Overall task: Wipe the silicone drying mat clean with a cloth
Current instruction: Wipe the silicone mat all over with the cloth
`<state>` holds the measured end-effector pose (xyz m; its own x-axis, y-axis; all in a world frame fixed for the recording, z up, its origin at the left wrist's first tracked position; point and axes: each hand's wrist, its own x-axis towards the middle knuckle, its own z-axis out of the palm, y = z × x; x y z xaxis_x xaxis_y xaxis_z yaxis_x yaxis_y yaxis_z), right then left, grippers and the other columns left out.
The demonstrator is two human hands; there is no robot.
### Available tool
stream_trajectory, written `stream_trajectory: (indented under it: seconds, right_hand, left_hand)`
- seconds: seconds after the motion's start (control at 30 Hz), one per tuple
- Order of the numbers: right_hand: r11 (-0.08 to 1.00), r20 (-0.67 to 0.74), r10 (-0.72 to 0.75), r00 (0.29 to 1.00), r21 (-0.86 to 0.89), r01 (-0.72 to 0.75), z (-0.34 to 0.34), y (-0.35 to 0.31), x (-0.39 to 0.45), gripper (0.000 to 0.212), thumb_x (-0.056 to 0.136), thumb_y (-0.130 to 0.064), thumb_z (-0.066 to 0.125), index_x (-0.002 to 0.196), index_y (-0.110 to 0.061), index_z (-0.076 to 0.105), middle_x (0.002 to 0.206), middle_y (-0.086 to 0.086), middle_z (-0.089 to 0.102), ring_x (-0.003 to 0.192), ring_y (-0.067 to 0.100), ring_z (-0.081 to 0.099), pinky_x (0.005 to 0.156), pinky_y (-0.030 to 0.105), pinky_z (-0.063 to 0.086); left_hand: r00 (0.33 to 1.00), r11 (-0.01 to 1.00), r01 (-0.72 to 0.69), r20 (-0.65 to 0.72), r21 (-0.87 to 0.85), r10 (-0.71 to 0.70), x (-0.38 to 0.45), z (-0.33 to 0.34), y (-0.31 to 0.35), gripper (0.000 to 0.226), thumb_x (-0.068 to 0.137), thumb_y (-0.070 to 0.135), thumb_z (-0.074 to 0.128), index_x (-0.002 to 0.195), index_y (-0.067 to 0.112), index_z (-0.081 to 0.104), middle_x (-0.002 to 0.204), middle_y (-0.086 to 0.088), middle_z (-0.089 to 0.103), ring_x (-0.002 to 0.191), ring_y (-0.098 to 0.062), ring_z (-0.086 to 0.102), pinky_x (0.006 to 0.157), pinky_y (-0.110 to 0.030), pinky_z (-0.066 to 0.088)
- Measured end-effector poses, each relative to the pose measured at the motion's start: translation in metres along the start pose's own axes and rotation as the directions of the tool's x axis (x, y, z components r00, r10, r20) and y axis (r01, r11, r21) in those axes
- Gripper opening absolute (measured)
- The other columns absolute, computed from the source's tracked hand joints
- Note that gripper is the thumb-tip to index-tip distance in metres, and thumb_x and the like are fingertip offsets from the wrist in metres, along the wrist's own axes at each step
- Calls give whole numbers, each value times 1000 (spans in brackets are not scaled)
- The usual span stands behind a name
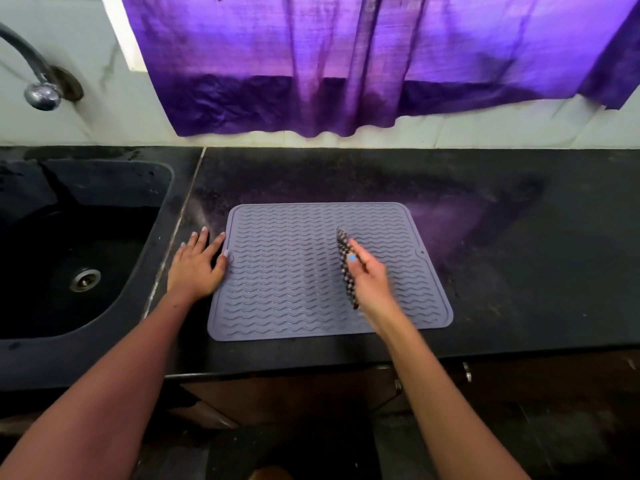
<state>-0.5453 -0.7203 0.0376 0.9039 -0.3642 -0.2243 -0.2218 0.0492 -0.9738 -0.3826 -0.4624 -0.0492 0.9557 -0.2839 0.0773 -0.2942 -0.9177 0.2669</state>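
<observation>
Lying flat on the black stone countertop (519, 271), the grey rectangular silicone drying mat with wavy ridges (294, 271) sits just right of the black sink basin (79, 237), long edge roughly parallel to the counter front. Left hand (197, 266) is open, palm down, fingers spread on the counter at the mat's left edge; thumb tip touches the mat's rim. Right hand (369, 282) is over the mat's right-centre, fingers closed around a dark checked cloth (346, 268), bunched into a narrow strip standing edge-on. Hand is motion-blurred; cannot tell if the cloth touches the mat. Chrome tap (38, 88) at upper left, purple curtain (346, 64) hanging behind the counter.
</observation>
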Motion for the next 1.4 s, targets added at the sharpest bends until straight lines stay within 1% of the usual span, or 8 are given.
stream_trajectory:
  seconds: [0.23, 0.47, 0.63, 0.7, 0.77, 1.03, 1.23, 1.4]
  right_hand:
    - [388, 335, -228, 914, -830, 401, 48, 59, -15, 58, 101, -36, 29, 150, -19, 4, 159, 2, -3, 146, 15, -8, 114, 26, -8]
    - [331, 319, -233, 919, -862, 383, 49, 61, -11, 55, 100, -28, 33, 150, -20, 11, 159, -1, 2, 146, 13, -3, 116, 25, -3]
    - [982, 97, -2, 995, -190, 21, 42, 28, 2, 40, 98, -10, 41, 138, -16, 44, 147, 3, 41, 130, 14, 40, 111, 33, 31]
    - [985, 17, 48, 999, 167, -50, 39, 12, 6, 37, 98, -7, 39, 135, -9, 47, 139, 6, 50, 124, 15, 47, 105, 29, 37]
    - [999, 16, -37, 999, -16, 37, 48, 2, 1, 39, 99, -7, 39, 137, -11, 44, 137, 0, 48, 128, 12, 42, 108, 26, 32]
    - [266, 330, -237, 914, -883, 387, 108, 59, -26, 60, 100, -37, 26, 150, -16, 0, 159, 3, 0, 147, 18, -5, 117, 32, -4]
    - [187, 346, -210, 914, -904, 385, 110, 59, -23, 58, 100, -32, 29, 150, -16, 2, 159, 5, 3, 147, 20, 0, 118, 33, 3]
    - [920, 26, -65, 998, -386, 70, 104, 26, -11, 41, 100, -20, 37, 141, -18, 39, 135, 6, 52, 109, 13, 52, 87, 21, 41]
  left_hand:
    - [1000, 999, 11, 9, -30, -11, -4, -2, 3, 79, 79, 58, 5, 146, 23, 27, 156, -12, 16, 145, -25, 10, 117, -39, 5]
    - [1000, 999, 11, -22, -53, -12, -6, -3, 7, 64, 87, 46, 19, 143, 21, 35, 154, -12, 22, 144, -27, 15, 118, -41, 8]
    - [999, 998, -8, 47, -60, 11, -2, -7, 2, 58, 93, 46, 23, 145, 22, 30, 155, -12, 18, 144, -27, 12, 117, -41, 6]
    - [992, 999, -27, 126, -36, 31, 1, -10, -3, 52, 99, 41, 28, 147, 23, 22, 157, -11, 11, 145, -26, 7, 118, -40, 3]
    - [982, 999, -51, 183, -5, 51, 2, -13, -8, 53, 99, 41, 27, 148, 24, 15, 158, -10, 5, 145, -26, 2, 118, -39, 1]
    - [979, 993, -100, 185, 66, 86, -5, -10, -9, 54, 100, 40, 19, 149, 23, 3, 158, -8, -6, 145, -23, -7, 118, -38, -5]
    - [978, 994, -93, 193, 60, 80, -7, -11, -6, 54, 100, 41, 16, 149, 25, 1, 158, -7, -8, 145, -21, -10, 118, -37, -8]
    - [958, 995, -95, 269, -17, 96, -2, -20, -9, 55, 100, 42, 21, 149, 25, 5, 158, -8, -7, 145, -23, -8, 117, -37, -6]
